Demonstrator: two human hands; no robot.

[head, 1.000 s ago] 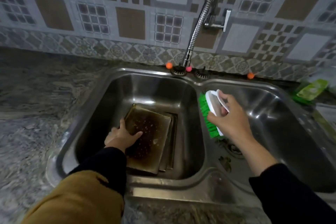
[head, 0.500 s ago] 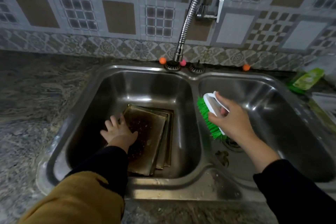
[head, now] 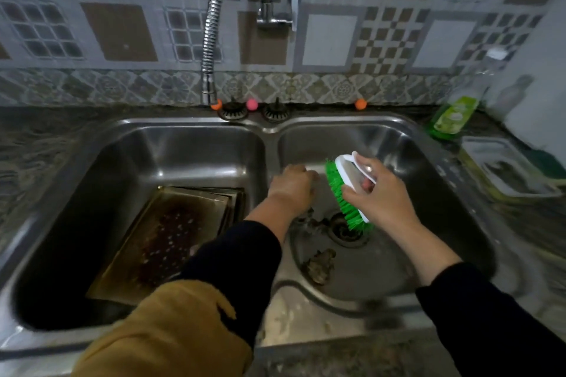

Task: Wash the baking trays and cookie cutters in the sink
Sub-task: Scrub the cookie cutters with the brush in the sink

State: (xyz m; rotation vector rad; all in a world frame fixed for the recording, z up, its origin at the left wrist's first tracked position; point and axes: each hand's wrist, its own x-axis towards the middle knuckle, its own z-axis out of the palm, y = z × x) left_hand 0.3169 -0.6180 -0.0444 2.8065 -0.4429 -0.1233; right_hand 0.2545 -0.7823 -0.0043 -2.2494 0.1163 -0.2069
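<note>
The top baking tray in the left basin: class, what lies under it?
Under the top baking tray, edges of more stacked trays show along its far right side. How many there are, and anything beneath them, is covered. A sleeve hides the near corner.

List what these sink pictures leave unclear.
Head view only:
- Left hand: motion-blurred over the right basin; fingers curled, whether they hold anything is unreadable.
- Baking trays: the left sleeve covers their near corner; the count of stacked trays is uncertain.
- Cookie cutters: none identifiable.
- Right hand hides the scrub brush handle.
- Faucet spout: cut off by the top edge.
</note>
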